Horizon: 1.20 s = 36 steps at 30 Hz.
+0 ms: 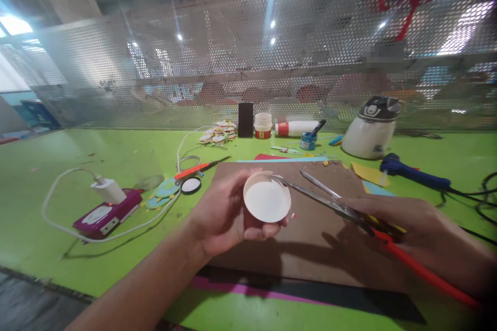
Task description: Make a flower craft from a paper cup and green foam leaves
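A shallow white paper cup (pixel 267 201), cut low, rests in my left hand (pixel 221 220), its open mouth facing me. My left fingers wrap around its side and underneath. My right hand (pixel 423 227) grips a pair of scissors (pixel 322 197) with red handles. The blade tip meets the cup's upper right rim, where the edge looks uneven. Beside the blade is a slim silvery piece (pixel 316 182); whether it belongs to the scissors I cannot tell. Under both hands lies a brown board (pixel 306 258).
Around the board are an orange craft knife (pixel 192 170), a round black-rimmed lid (pixel 190 185), a purple power strip (pixel 108 214) with a cable and a blue glue gun (pixel 415 173). Behind stand a phone (pixel 245 120), stacked cut cups (pixel 263 126), a blue jar (pixel 308 141) and a white kettle (pixel 368 132).
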Tool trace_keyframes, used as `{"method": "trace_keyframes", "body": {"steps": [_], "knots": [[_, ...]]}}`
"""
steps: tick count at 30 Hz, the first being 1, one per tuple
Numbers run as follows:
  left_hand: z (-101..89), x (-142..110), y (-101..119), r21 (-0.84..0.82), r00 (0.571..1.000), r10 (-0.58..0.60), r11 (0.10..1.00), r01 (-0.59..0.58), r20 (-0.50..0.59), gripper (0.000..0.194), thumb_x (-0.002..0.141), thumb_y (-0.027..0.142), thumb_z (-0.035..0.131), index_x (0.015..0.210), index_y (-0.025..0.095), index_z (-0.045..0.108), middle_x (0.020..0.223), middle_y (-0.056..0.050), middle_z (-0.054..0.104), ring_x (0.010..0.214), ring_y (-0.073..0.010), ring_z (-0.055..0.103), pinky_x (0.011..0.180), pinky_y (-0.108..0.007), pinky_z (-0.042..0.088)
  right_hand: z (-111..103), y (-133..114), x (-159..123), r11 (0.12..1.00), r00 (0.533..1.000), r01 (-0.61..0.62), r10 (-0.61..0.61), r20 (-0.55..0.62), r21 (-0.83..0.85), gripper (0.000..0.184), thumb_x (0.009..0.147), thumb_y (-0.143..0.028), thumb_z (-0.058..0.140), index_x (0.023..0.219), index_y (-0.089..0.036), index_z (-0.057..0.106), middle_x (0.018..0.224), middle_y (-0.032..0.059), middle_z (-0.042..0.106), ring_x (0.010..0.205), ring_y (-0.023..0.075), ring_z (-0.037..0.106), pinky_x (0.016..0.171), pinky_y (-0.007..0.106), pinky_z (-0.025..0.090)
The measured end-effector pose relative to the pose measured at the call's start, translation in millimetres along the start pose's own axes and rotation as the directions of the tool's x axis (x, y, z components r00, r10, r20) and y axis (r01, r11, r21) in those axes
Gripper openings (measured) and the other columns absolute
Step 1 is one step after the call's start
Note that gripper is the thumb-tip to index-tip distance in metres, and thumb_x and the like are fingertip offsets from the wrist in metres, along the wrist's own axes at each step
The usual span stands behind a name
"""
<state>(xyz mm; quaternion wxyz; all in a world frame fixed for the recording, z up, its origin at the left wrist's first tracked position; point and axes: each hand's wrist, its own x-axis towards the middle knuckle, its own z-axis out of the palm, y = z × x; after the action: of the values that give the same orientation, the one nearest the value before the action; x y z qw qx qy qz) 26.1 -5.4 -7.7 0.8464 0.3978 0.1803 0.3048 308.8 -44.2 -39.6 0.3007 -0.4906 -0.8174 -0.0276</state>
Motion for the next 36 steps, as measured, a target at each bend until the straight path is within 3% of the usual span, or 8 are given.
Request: {"method": "trace_keyframes", "body": {"steps": [3, 6, 10, 18, 22, 28, 32, 36], "knots": [[1.2, -0.9, 1.0, -0.005, 1.0, -0.007, 1.0, 0.007, 0.021, 0.036, 0.087, 0.038, 0.04, 0.092, 0.01, 0.061, 0.07, -0.015, 0.066, 0.049, -0.014, 0.056, 0.036, -0.015, 0.028, -0.9, 2.5, -1.1, 0.99, 0.992, 0.003, -0.021, 0.123, 0.144, 0.025, 0.083, -0.042, 0.059, 0.093, -0.027, 0.076, 0.084, -0.0019, 0.078, 0.068, 0.0184, 0.071, 0.059, 0.022, 0.055], [3.0, -1.2, 2.4, -0.004, 1.0, -0.022, 1.0, 0.022, 0.013, 0.036, 0.087, 0.038, 0.039, 0.091, 0.01, 0.061, 0.068, -0.015, 0.065, 0.049, -0.0145, 0.057, 0.036, -0.015, 0.027, -0.7, 5.4, -2.7, 0.971, 0.989, -0.102, 0.076, 0.124, 0.217, 0.022, 0.078, -0.041, 0.065, 0.088, -0.025, 0.077, 0.077, -0.0009, 0.077, 0.065, 0.0198, 0.07, 0.055, 0.022, 0.054], [4.3, -0.6, 4.0, -0.013, 1.0, -0.011, 1.0, 0.01, -0.004, 0.036, 0.087, 0.037, 0.038, 0.088, 0.01, 0.061, 0.067, -0.016, 0.065, 0.048, -0.0139, 0.057, 0.036, -0.015, 0.028, 0.7, 6.8, -4.2, 0.941, 0.972, -0.222, 0.19, 0.14, 0.257, 0.032, 0.072, -0.044, 0.071, 0.098, -0.027, 0.076, 0.09, 0.0014, 0.078, 0.077, 0.0235, 0.072, 0.066, 0.027, 0.056], [4.3, -1.3, -1.3, 0.174, 0.977, 0.191, 0.97, -0.172, -0.097, 0.031, 0.085, 0.038, 0.053, 0.092, 0.011, 0.066, 0.075, -0.009, 0.065, 0.057, -0.014, 0.061, 0.043, -0.018, 0.039, 3.1, -0.4, 1.0, 0.908, 0.942, -0.332, 0.309, 0.129, 0.256, 0.03, 0.076, -0.047, 0.065, 0.094, -0.024, 0.074, 0.086, 0.0022, 0.075, 0.077, 0.0231, 0.068, 0.065, 0.028, 0.054], [5.0, -1.4, -4.8, 0.461, 0.903, 0.425, 0.816, -0.349, -0.069, 0.022, 0.086, 0.032, 0.063, 0.1, 0.016, 0.067, 0.088, -0.005, 0.066, 0.076, -0.0127, 0.064, 0.066, -0.021, 0.051, 2.5, 0.8, -0.9, 0.895, 0.947, -0.322, 0.303, 0.112, 0.307, 0.031, 0.078, -0.047, 0.063, 0.091, -0.022, 0.075, 0.08, 0.0032, 0.074, 0.068, 0.0206, 0.066, 0.059, 0.026, 0.053], [-0.4, -1.2, -4.5, 0.74, 0.77, 0.636, 0.49, -0.461, 0.058, 0.037, 0.085, 0.029, 0.067, 0.119, 0.02, 0.057, 0.095, -0.004, 0.065, 0.087, -0.0141, 0.063, 0.08, -0.026, 0.051, 0.8, -2.2, -10.9, 0.932, 0.976, -0.208, 0.178, 0.127, 0.297, 0.028, 0.076, -0.044, 0.064, 0.092, -0.025, 0.076, 0.077, 0.0026, 0.075, 0.063, 0.0192, 0.068, 0.055, 0.024, 0.053], [-2.6, -1.6, -3.0, 0.779, 0.729, 0.682, 0.429, -0.458, 0.054, 0.041, 0.085, 0.03, 0.067, 0.123, 0.022, 0.056, 0.099, -0.005, 0.064, 0.087, -0.015, 0.063, 0.079, -0.027, 0.051, -3.6, -3.5, -11.7, 0.948, 0.98, -0.143, 0.097, 0.171, 0.285, 0.02, 0.079, -0.039, 0.062, 0.088, -0.027, 0.075, 0.07, -0.001, 0.072, 0.06, 0.017, 0.066, 0.053, 0.022, 0.052], [-0.4, -4.3, -1.5, 0.81, 0.75, 0.661, 0.444, -0.384, -0.007, 0.045, 0.083, 0.033, 0.068, 0.125, 0.023, 0.057, 0.11, -0.008, 0.062, 0.093, -0.0177, 0.063, 0.083, -0.031, 0.05, -6.0, -3.9, -8.7, 0.968, 0.981, -0.084, 0.039, 0.19, 0.237, 0.027, 0.078, -0.035, 0.062, 0.101, -0.031, 0.074, 0.084, -0.0011, 0.076, 0.071, 0.0192, 0.07, 0.063, 0.024, 0.055]]}}
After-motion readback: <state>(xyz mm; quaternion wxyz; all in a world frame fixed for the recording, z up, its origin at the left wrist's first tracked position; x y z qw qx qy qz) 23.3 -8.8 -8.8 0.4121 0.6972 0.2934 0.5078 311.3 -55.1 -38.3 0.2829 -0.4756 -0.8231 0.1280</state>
